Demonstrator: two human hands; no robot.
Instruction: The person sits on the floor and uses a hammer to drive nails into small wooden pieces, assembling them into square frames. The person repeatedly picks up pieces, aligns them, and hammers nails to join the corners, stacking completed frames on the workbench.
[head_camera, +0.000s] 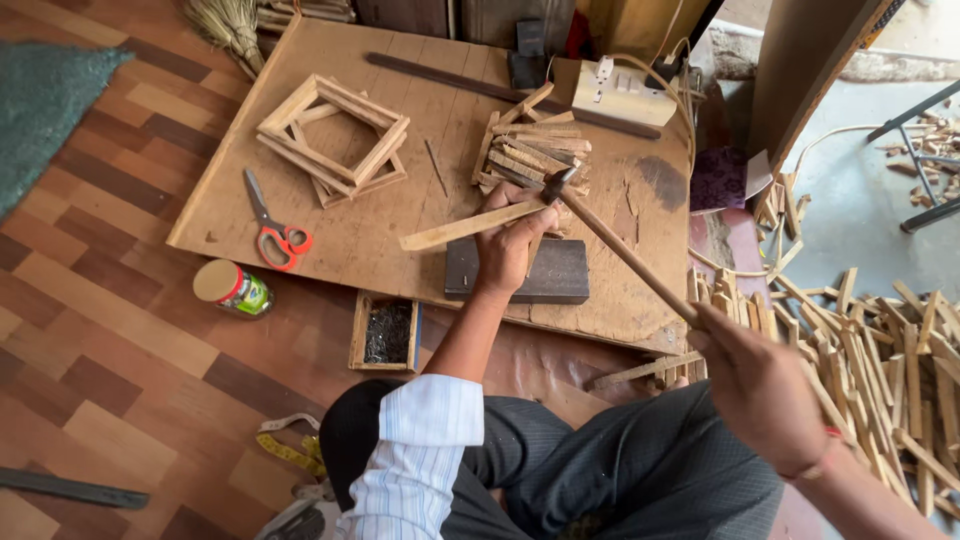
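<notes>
Pale wooden strip (470, 226) lies flat across the plywood board (330, 240), one end over a dark metal block (520, 272). Left hand (512, 240) clamps that end. Right hand (765, 385) grips the hammer (620, 250), head just above the left fingers. Bare board leftward toward the scissors (275, 228).

The left hand (512, 240) is pinching a thin wooden strip (462, 227) over a dark block (560, 272) on the plywood bench (400, 210). The right hand (765, 385) is gripping a hammer (620, 245), its head at the left fingertips. Stacked wooden frames (335, 135), red-handled scissors (272, 225) and a nail box (386, 332) are lying nearby.
</notes>
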